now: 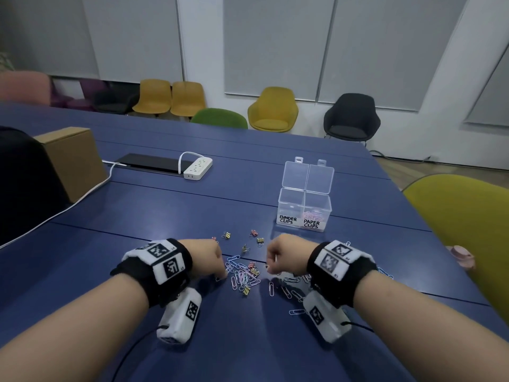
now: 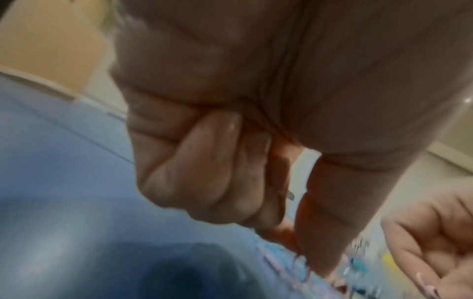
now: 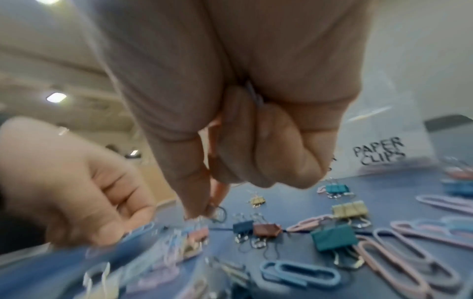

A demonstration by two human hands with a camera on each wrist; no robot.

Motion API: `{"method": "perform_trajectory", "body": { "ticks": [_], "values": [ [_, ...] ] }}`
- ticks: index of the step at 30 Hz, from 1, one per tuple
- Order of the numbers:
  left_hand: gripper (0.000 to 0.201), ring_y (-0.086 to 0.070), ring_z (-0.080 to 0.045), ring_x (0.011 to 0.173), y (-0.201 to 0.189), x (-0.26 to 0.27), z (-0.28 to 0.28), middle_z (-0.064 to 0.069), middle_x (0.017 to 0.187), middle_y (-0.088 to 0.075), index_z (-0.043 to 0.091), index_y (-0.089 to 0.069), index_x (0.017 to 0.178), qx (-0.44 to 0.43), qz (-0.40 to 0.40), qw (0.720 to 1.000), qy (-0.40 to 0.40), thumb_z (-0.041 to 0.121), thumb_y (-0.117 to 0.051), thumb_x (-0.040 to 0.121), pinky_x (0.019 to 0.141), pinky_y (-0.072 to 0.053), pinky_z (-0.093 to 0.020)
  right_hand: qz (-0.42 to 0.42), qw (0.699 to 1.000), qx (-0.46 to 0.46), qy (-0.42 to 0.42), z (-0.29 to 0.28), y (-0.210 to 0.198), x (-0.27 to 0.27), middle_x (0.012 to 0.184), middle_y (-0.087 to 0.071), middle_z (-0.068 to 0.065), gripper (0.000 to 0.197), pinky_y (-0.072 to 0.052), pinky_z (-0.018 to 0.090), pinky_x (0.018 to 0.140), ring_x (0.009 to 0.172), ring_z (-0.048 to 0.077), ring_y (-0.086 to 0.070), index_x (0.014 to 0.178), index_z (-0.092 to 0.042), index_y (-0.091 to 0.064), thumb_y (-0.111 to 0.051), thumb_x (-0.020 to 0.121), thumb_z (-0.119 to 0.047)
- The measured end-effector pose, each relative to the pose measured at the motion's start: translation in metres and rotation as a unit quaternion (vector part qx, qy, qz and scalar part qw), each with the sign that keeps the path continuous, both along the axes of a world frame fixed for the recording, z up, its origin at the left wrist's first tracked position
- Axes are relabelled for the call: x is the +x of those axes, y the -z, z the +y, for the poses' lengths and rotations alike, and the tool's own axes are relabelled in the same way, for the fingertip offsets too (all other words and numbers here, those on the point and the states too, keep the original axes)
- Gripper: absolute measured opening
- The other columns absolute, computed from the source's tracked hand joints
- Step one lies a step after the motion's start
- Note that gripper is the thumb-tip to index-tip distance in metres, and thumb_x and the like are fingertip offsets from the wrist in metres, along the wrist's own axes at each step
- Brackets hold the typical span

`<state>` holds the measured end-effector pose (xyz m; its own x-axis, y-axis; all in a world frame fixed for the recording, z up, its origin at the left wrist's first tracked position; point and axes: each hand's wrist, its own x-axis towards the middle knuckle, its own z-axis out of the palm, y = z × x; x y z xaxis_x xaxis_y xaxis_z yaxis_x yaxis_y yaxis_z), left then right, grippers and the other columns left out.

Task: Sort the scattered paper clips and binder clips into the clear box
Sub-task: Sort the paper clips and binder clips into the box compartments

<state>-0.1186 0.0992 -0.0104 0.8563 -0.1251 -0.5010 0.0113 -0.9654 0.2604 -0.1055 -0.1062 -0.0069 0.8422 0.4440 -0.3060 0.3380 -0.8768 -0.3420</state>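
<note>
The clear box (image 1: 292, 199) stands open on the blue table (image 1: 165, 210), with compartments labelled BINDER CLIPS and PAPER CLIPS; pastel paper clips lie in the right one. Its label also shows in the right wrist view (image 3: 379, 151). A pile of paper clips (image 1: 243, 277) and small binder clips (image 1: 260, 240) is scattered in front of it. My left hand (image 1: 212, 260) is curled, fingertips down on the pile's left edge, and a small metal end (image 2: 291, 195) pokes from its fingers. My right hand (image 1: 278, 257) hovers over the pile with a lilac paper clip (image 3: 253, 95) tucked in its curled fingers, thumb and forefinger pinching a thin wire loop (image 3: 217, 212).
A teal binder clip (image 3: 332, 237) and a blue paper clip (image 3: 299, 273) lie under my right hand. A white power strip (image 1: 198, 168) and a cardboard box (image 1: 71, 161) sit at the far left. A yellow-green chair (image 1: 462, 230) stands at the table's right edge.
</note>
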Motion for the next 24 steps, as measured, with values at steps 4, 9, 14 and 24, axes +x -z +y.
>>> {"method": "perform_trajectory", "body": {
  "ticks": [4, 9, 14, 24],
  "values": [
    [0.017, -0.028, -0.014, 0.046, 0.001, 0.002, 0.008, -0.002, 0.059, -0.035, 0.014, -0.048, 0.068, -0.380, 0.106, 0.904, -0.165, 0.018, -0.056, 0.083, 0.045, -0.021, -0.020, 0.194, 0.918, 0.293, 0.186, -0.027, -0.002, 0.003, 0.060, -0.044, 0.001, 0.020, -0.032, 0.020, 0.042, 0.044, 0.010, -0.034, 0.072, -0.014, -0.049, -0.054, 0.091, -0.008],
    [0.018, -0.043, -0.015, 0.046, -0.006, 0.009, -0.006, -0.007, 0.061, -0.047, 0.012, -0.041, 0.068, -0.588, 0.186, 0.739, -0.271, 0.007, -0.037, 0.085, 0.037, -0.033, -0.019, 0.292, 0.764, 0.506, 0.275, -0.053, -0.004, 0.004, 0.063, -0.048, 0.006, 0.023, -0.025, 0.016, 0.036, 0.041, 0.008, -0.034, 0.072, -0.009, -0.046, -0.044, 0.090, 0.003],
    [0.018, -0.059, -0.018, 0.051, -0.004, 0.019, -0.027, -0.011, 0.066, -0.058, 0.007, -0.047, 0.069, -0.611, 0.178, 0.714, -0.290, -0.002, -0.043, 0.083, 0.040, -0.048, -0.018, 0.301, 0.757, 0.510, 0.277, -0.078, 0.000, 0.005, 0.065, -0.050, 0.008, 0.024, -0.027, 0.015, 0.036, 0.043, 0.008, -0.038, 0.070, -0.007, -0.049, -0.048, 0.090, 0.006],
    [0.024, -0.054, -0.011, 0.051, -0.016, 0.056, -0.090, -0.005, 0.064, -0.053, 0.006, -0.063, 0.086, -0.589, 0.203, 0.759, -0.191, -0.008, -0.043, 0.084, 0.044, -0.048, -0.018, 0.351, 0.820, 0.379, 0.245, -0.124, -0.003, 0.015, 0.062, -0.039, 0.003, 0.023, -0.021, 0.013, 0.035, 0.043, 0.009, -0.030, 0.072, -0.010, -0.052, -0.039, 0.091, -0.005]
  ]
}}
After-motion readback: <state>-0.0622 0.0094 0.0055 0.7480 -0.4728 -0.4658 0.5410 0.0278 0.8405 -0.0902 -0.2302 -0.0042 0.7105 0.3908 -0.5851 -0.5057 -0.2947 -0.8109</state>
